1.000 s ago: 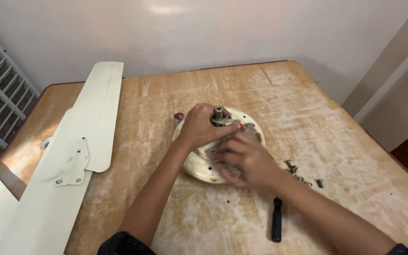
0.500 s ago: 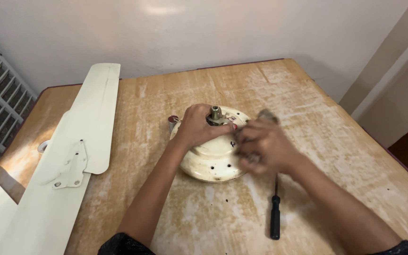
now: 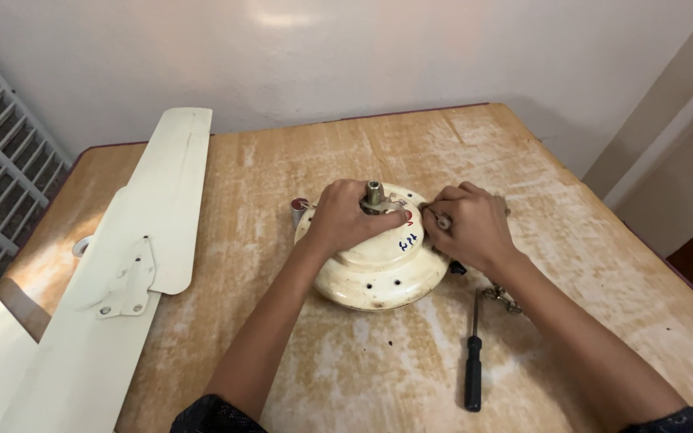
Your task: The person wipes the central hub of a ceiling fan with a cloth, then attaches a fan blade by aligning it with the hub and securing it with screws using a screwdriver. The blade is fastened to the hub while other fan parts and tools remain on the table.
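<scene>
Cream fan motor housing [image 3: 378, 277], cream blades [image 3: 134, 265], black-handled screwdriver [image 3: 473, 365], worn tan wooden table [image 3: 587, 265].
</scene>
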